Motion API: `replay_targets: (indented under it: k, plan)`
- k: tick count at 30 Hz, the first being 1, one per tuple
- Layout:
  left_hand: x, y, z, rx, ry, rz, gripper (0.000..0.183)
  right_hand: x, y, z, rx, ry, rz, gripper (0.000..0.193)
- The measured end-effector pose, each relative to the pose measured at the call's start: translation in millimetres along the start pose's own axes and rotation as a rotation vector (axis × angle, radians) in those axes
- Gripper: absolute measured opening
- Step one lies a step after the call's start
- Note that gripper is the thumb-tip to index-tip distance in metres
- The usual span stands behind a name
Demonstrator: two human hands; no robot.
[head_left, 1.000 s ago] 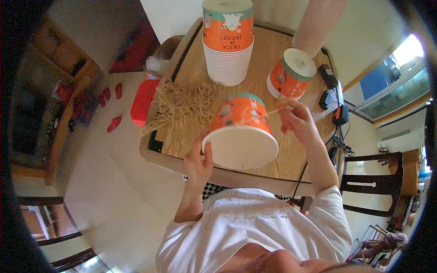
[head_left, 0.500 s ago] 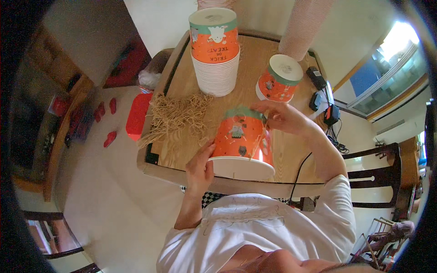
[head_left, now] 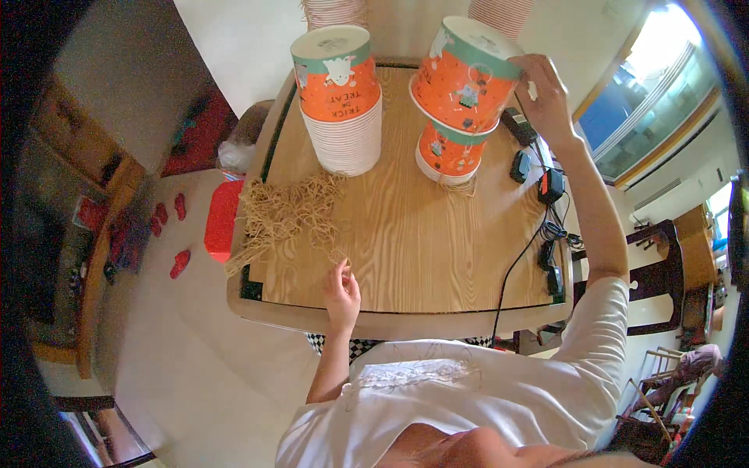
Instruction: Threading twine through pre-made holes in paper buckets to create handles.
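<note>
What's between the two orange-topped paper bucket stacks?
In the head view, bare wood-grain tabletop separates the left bucket stack from the right bucket stack.

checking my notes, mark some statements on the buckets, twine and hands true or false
1. The right hand is at an upside-down orange-and-green paper bucket. True.
2. The left hand holds a bucket. False: it is at the tan twine's edge.
3. The nested bucket stack stands left of the right hand. True.
4. The twine lies on the floor. False: it is on the wooden table.
5. The black adapters lie on the table's right side. True.
</note>
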State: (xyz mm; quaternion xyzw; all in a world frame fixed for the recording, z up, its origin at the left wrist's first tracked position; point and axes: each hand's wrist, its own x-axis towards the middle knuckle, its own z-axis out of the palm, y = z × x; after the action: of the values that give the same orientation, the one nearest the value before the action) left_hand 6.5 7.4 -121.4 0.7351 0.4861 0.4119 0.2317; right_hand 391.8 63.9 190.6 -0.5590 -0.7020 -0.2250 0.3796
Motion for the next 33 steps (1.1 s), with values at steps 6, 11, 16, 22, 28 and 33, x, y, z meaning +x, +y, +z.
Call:
replay_targets:
  k: [6,11,16,22,28,33]
  plan:
    - [1.2,2.1,1.9,-0.061,0.061,-0.014,0.035,-29.7,32.0,38.1,-0.236,-0.082,0.056,0.036]
    - [-0.5,-1.0,2.9,-0.031,0.081,0.017,0.032,-46.3,46.2,61.2,-0.329,-0.105,0.042,0.039]
    - [-0.1,1.2,2.6,-0.030,0.056,-0.036,0.027,-52.8,41.1,77.6,-0.335,-0.110,-0.011,0.042]
    - [-0.2,-1.4,3.2,0.003,0.084,0.004,0.023,-62.2,32.0,85.8,-0.335,-0.175,-0.007,0.046]
    - [0.4,-0.4,2.0,-0.016,0.019,-0.031,0.017,-77.2,39.8,95.8,-0.344,-0.206,-0.019,0.053]
    - [-1.3,-7.6,4.2,0.004,0.019,-0.035,0.018,-86.6,36.3,97.0,-0.311,-0.240,-0.013,0.056]
